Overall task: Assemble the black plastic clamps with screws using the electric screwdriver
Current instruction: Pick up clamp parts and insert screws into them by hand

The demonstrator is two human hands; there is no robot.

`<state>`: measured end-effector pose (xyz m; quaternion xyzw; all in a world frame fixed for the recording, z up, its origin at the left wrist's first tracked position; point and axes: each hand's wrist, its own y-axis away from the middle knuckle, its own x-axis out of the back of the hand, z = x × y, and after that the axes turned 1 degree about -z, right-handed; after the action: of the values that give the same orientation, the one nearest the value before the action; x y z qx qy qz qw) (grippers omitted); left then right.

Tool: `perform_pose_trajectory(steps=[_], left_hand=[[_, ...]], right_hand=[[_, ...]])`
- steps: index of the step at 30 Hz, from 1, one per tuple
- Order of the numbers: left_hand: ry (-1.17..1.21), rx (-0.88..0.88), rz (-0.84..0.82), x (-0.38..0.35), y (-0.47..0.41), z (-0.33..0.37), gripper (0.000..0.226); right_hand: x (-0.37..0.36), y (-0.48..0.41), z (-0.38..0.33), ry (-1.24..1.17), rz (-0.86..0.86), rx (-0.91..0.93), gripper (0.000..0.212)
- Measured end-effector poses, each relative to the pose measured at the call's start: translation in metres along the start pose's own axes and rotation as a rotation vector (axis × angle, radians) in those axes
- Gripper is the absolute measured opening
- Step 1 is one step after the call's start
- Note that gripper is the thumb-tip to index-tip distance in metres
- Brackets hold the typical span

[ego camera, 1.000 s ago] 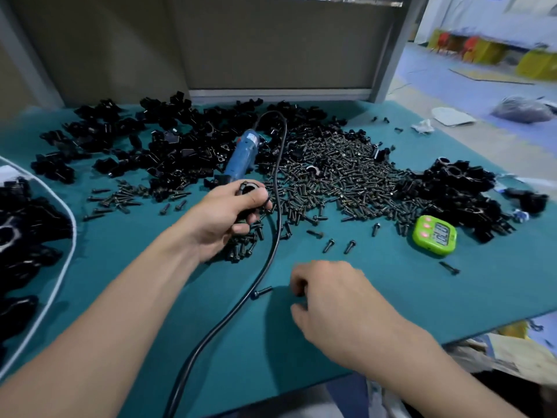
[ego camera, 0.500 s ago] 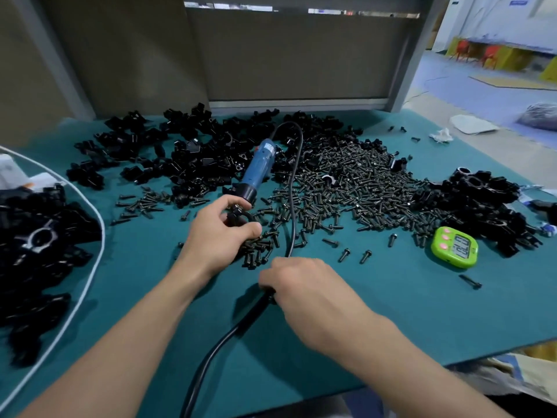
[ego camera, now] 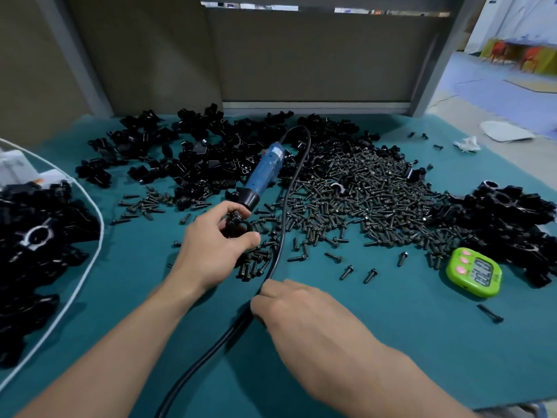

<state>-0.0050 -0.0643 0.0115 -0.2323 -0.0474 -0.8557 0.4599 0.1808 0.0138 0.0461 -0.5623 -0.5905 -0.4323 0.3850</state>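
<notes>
Head cam, wide-angle, looks fwd/down, close over teal table (ego camera: pixel 422 342).

Screws (ego camera: pixel 361 200) lie right of clamps (ego camera: pixel 193 158); timer (ego camera: pixel 473 271) rightmost.

A green digital timer (ego camera: pixel 473 272) with pink buttons is seen lying flat on the teal table mat (ego camera: pixel 391 342), well to the right of the right fingers. A crumpled white scrap (ego camera: pixel 467 143) is found far beyond them. A white cord (ego camera: pixel 79 268) is curved well left of the left fingers.
</notes>
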Motion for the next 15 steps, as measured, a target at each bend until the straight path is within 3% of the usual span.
perform_pose_trajectory(steps=[5,8,10,15], left_hand=[[-0.018,0.003,0.028,-0.003,0.003,0.0,0.037],[-0.049,0.004,0.046,-0.004,0.002,0.001,0.039],[-0.034,0.001,0.061,-0.004,0.002,0.0,0.042],[0.006,-0.024,0.076,-0.003,0.001,-0.002,0.04]], right_hand=[[0.006,-0.015,0.053,0.064,0.214,-0.275,0.034],[0.016,-0.031,0.075,0.116,0.322,-0.304,0.028],[0.028,-0.043,0.084,-0.083,0.457,-0.339,0.017],[0.052,-0.082,0.084,-0.775,0.561,-0.336,0.015]])
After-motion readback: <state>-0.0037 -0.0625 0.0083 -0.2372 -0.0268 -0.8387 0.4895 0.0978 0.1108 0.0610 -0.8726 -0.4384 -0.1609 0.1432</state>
